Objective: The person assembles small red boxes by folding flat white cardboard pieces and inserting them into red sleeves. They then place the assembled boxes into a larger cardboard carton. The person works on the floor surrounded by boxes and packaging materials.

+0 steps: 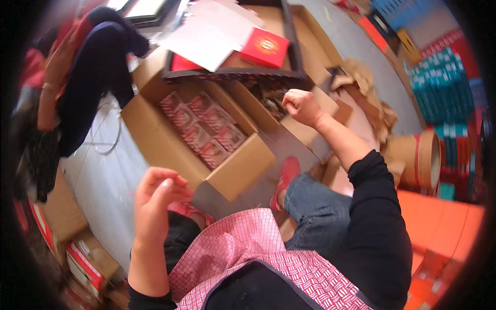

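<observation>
We hold our left hand (156, 199) loosely uncurled near the cardboard box (240, 168) of pink packets (213, 121); our right hand (304, 107) makes a fist near the black-rimmed tray (296, 49).

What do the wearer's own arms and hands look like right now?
Both sleeves are black, ending well short of the wrists; the right cuff looks gathered. The left hand and right hand are bare: no gloves, watch or bracelet visible.
</observation>
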Motion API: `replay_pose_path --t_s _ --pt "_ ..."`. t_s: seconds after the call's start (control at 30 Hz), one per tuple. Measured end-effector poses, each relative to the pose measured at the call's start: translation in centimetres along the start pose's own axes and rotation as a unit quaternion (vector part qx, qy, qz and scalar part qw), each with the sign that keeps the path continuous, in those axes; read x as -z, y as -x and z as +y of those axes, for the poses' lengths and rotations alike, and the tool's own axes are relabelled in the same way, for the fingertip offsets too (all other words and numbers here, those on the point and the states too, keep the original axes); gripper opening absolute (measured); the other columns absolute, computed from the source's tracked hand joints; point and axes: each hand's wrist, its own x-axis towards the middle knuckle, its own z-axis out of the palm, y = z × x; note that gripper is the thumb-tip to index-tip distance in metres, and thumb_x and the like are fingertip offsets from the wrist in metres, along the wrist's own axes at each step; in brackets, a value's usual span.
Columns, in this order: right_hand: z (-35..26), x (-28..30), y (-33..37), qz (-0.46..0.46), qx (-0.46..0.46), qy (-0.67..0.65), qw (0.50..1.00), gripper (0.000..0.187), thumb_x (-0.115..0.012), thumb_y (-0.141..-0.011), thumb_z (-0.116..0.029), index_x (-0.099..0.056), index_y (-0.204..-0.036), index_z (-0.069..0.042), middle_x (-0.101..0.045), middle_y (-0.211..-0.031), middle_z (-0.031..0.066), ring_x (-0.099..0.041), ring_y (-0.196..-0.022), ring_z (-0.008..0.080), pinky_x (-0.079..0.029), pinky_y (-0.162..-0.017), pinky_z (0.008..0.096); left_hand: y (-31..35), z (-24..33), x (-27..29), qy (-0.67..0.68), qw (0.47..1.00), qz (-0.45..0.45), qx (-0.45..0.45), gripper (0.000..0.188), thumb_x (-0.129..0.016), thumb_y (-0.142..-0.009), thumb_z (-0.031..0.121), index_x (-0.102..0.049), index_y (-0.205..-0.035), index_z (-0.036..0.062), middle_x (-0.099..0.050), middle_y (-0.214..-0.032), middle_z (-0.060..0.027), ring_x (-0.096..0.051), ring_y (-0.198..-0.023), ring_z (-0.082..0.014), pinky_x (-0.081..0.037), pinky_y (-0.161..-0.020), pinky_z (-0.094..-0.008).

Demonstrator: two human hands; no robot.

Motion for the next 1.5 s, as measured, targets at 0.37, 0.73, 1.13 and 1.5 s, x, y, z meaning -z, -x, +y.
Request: replay_pose_path --t_s 0.37,0.73,1.13,1.5 --pt "-5.8 9.3 40.9 0.16 -0.557 0.041 0.814 0.013 -0.063 -0.078 -0.016 -0.064 -0.079 -0.003 -0.064 -0.078 0.0133 -0.063 -0.077 0.0279 -0.049 -0.067 0.0374 1.7 -2.0 -1.6 -0.076 0.992 -0.096 -0.032 0.015 -0.048 -0.094 0.012 -0.054 -0.101 -0.0004 -0.06 -0.091 -0.0106 -0.062 -0.077 -0.017 -0.052 -0.068 -0.0265" --pt "-12.8 2.8 49.4 -0.206 -0.395 -0.023 0.895 0.03 -0.062 -0.082 -0.027 -0.06 -0.099 -0.002 -0.06 -0.103 0.0187 -0.057 -0.099 0.0348 -0.047 -0.084 0.0422 9.5 -6.2 -0.7 -0.1 0.991 -0.081 -0.024 0.013 -0.05 -0.094 0.013 -0.055 -0.098 0.0016 -0.062 -0.088 -0.0102 -0.063 -0.074 -0.0184 -0.053 -0.067 -0.0296" --pt "-12.5 2.6 49.3 -0.084 -0.376 0.07 0.92 0.017 -0.059 -0.08 -0.016 -0.059 -0.093 -0.006 -0.062 -0.089 0.0124 -0.06 -0.089 0.0328 -0.049 -0.077 0.0419 14.5 -8.9 0.0 -0.015 0.998 -0.064 0.011 0.012 -0.051 -0.093 0.011 -0.055 -0.097 0.0014 -0.063 -0.086 -0.0116 -0.064 -0.074 -0.0212 -0.055 -0.066 -0.0312" --pt "-11.7 2.4 50.6 -0.083 -0.366 0.094 0.922 0.008 -0.06 -0.079 -0.013 -0.065 -0.081 -0.008 -0.063 -0.087 0.011 -0.061 -0.089 0.0299 -0.049 -0.078 0.0403 17.1 -11.1 -0.8 -0.019 0.996 -0.091 0.013 0.013 -0.049 -0.093 0.01 -0.055 -0.097 -0.0003 -0.064 -0.087 -0.0135 -0.066 -0.074 -0.0215 -0.056 -0.066 -0.0303"
